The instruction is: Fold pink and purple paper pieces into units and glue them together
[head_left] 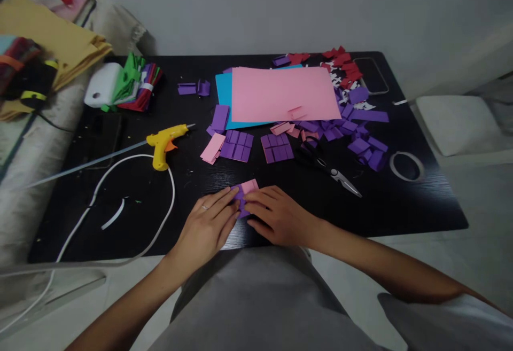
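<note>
A small panel of folded purple paper (242,212) with a pink folded piece (250,186) at its top right lies near the front table edge. My left hand (210,217) is open, its outstretched fingertips resting on the panel's left side. From the right, my right hand (280,213) lays slightly bent, spread fingers across the panel, hiding much of it. Just beyond are two finished-looking purple panels, one on the left (237,146) and one on the right (277,148). A loose pink folded strip (212,148) touches the left one.
A yellow glue gun (164,142) with a white cord (172,196) lies left. Black-handled scissors (336,173) and a tape roll (406,166) are right. Pink sheets (284,92) cover a blue sheet (223,94). Purple pieces (371,150) and red scraps (347,62) are scattered behind.
</note>
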Demonstrator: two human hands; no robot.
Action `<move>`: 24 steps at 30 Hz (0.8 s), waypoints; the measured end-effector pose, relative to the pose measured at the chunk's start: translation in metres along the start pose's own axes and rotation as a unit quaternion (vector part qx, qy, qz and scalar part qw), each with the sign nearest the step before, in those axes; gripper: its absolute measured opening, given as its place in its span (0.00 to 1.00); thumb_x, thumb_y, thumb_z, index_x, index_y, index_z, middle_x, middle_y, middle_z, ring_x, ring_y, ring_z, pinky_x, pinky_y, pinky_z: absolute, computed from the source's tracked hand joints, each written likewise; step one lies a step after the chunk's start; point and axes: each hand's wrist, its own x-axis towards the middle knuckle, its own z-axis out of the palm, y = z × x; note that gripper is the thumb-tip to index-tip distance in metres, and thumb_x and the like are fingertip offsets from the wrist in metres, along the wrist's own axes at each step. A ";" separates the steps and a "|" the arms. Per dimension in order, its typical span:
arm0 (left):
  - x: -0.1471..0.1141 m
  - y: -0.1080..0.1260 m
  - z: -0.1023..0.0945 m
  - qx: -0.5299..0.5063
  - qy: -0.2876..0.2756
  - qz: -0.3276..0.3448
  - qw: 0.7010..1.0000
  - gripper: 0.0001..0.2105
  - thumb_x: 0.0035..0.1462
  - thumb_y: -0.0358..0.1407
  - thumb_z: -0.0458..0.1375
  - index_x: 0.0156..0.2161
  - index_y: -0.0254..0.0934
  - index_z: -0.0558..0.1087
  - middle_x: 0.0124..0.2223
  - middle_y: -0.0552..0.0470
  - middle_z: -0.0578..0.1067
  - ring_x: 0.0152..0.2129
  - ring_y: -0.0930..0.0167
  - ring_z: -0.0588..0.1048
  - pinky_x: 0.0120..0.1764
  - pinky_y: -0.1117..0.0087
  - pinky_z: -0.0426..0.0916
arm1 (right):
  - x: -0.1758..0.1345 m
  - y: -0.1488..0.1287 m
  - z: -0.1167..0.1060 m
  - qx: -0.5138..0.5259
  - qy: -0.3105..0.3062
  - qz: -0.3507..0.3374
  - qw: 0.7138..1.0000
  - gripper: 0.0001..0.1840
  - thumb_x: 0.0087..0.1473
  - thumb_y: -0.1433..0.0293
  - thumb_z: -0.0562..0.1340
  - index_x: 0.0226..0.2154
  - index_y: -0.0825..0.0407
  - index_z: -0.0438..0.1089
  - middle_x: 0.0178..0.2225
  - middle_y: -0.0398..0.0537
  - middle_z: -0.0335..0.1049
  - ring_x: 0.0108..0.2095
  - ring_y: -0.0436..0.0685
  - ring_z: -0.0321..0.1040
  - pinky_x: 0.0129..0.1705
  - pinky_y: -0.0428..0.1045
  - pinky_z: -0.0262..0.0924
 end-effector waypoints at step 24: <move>-0.044 -0.007 -0.043 -0.118 -0.048 -0.016 0.992 0.23 0.73 0.35 0.53 0.69 0.51 0.69 0.68 0.48 0.73 0.65 0.60 0.73 0.59 0.52 0.78 | 0.008 0.001 0.001 -0.009 0.000 0.010 1.000 0.16 0.71 0.64 0.60 0.53 0.57 0.75 0.60 0.60 0.76 0.58 0.65 0.73 0.58 0.63 0.71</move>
